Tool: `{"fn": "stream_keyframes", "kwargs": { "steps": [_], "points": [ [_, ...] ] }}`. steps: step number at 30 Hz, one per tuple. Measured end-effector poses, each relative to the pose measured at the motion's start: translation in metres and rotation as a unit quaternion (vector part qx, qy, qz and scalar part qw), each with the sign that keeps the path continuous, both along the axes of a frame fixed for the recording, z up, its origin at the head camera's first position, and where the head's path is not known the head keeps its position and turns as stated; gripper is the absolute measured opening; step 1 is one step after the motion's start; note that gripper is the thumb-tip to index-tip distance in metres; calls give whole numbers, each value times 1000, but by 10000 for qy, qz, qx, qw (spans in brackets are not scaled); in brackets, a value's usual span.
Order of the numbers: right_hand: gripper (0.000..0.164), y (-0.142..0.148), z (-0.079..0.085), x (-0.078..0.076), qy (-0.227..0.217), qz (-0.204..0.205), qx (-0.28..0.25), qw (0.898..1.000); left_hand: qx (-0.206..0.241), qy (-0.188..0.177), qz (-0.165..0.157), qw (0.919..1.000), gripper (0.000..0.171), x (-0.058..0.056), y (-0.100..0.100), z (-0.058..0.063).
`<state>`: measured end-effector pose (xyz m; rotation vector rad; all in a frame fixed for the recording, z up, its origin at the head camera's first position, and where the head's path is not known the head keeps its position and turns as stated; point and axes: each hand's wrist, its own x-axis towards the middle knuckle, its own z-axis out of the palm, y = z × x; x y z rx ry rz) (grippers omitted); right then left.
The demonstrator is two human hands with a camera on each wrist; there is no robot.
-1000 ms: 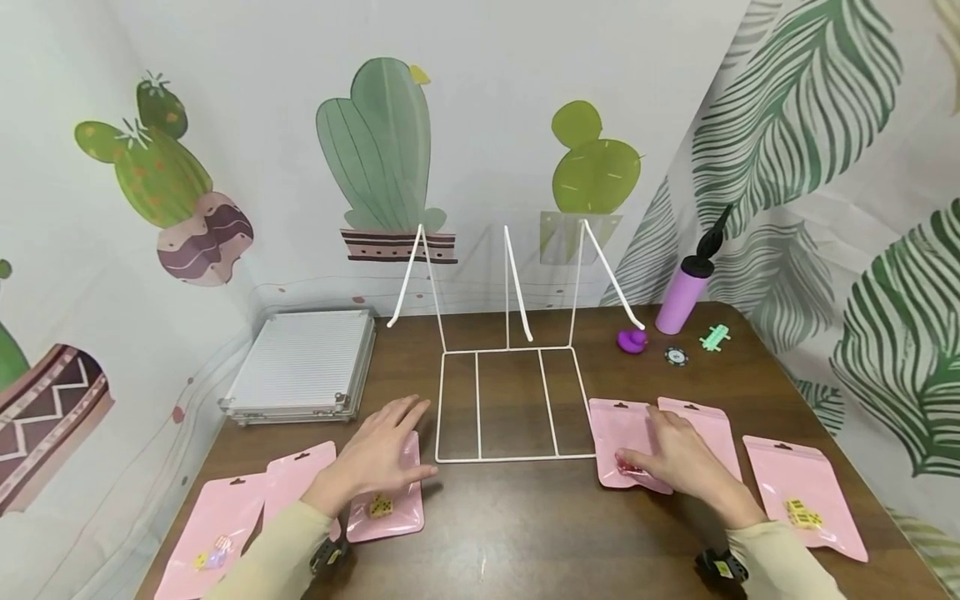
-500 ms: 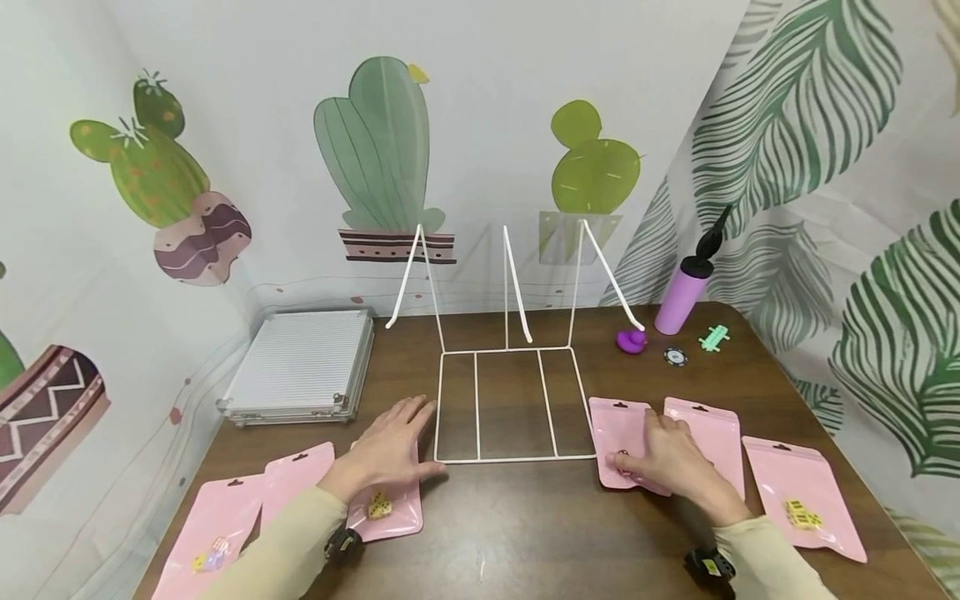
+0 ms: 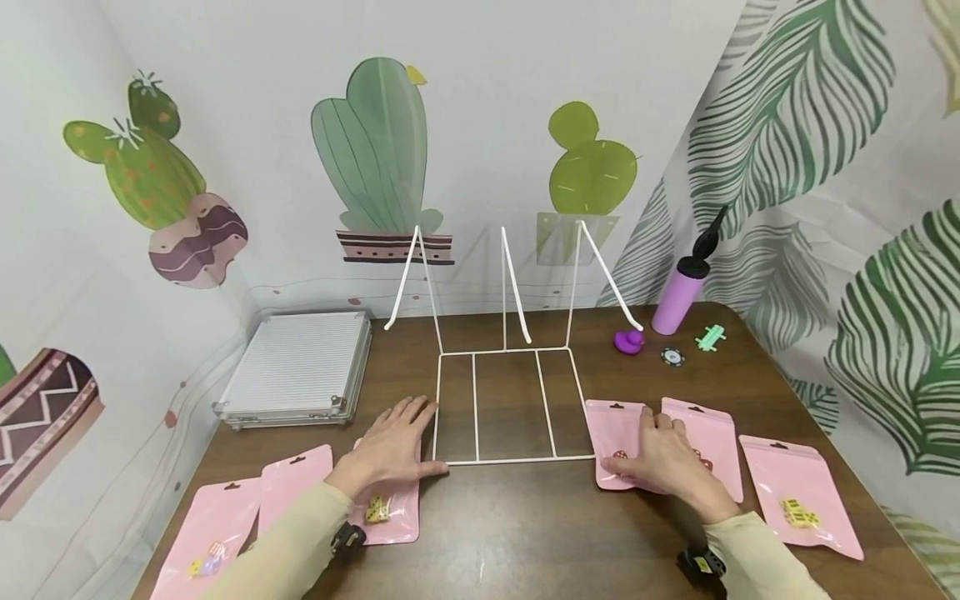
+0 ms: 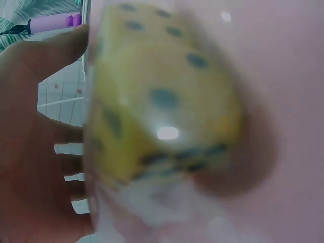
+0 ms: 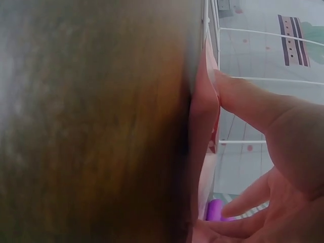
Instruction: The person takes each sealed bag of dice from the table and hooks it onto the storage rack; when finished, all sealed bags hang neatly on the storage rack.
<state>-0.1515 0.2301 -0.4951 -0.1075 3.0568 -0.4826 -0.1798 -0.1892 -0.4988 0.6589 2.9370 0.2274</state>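
Observation:
My left hand (image 3: 386, 446) rests with spread fingers over a pink zip pouch (image 3: 401, 525), hiding its top half. Yellow dice (image 3: 377, 510) show through the pouch, filling much of the left wrist view as blurred dice (image 4: 162, 96). On the other side, my right hand (image 3: 667, 454) lies across a pink pouch (image 3: 611, 427) with red dice (image 3: 619, 457). Its thumb (image 5: 243, 96) touches that pouch in the right wrist view, while its fingers reach forward to the edge of a second red-dice pouch (image 3: 716, 446), partly covered by the hand.
A white wire rack (image 3: 495, 461) with three raised arms stands between the hands. More pink pouches lie far left (image 3: 217, 521) and right (image 3: 802, 483). Clear-sided cases (image 3: 300, 358) sit back left. Back right are a purple duck (image 3: 628, 342), poker chip (image 3: 672, 357) and balloon pump (image 3: 678, 296).
My left hand has shifted slightly right and settled flatter over its pouch. The right hand has slid slightly left, and the second pouch beside it now shows more, with its red dice visible.

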Motion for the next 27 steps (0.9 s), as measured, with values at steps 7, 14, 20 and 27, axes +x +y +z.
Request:
{"fn": "stream_keyframes", "kwargs": {
  "steps": [7, 14, 20, 27],
  "points": [
    [129, -2, -1, -2, -233, -208, -152, 9994, -187, 70, -21, 9998, 103, 0, -2, -4],
    [137, -5, -2, -2, -406, -555, -325, 9971, -244, 168, -8, 9996, 102, 2, -2, -5],
    [136, -7, -5, 2, -500, -672, -532, 9951, -262, 139, -20, 9996, 102, 2, 1, -5],
    [131, -9, -5, 3, -384, -650, -768, 9942, -229, 179, 46, 9996, 102, 1, 1, -3]
  ]
}}
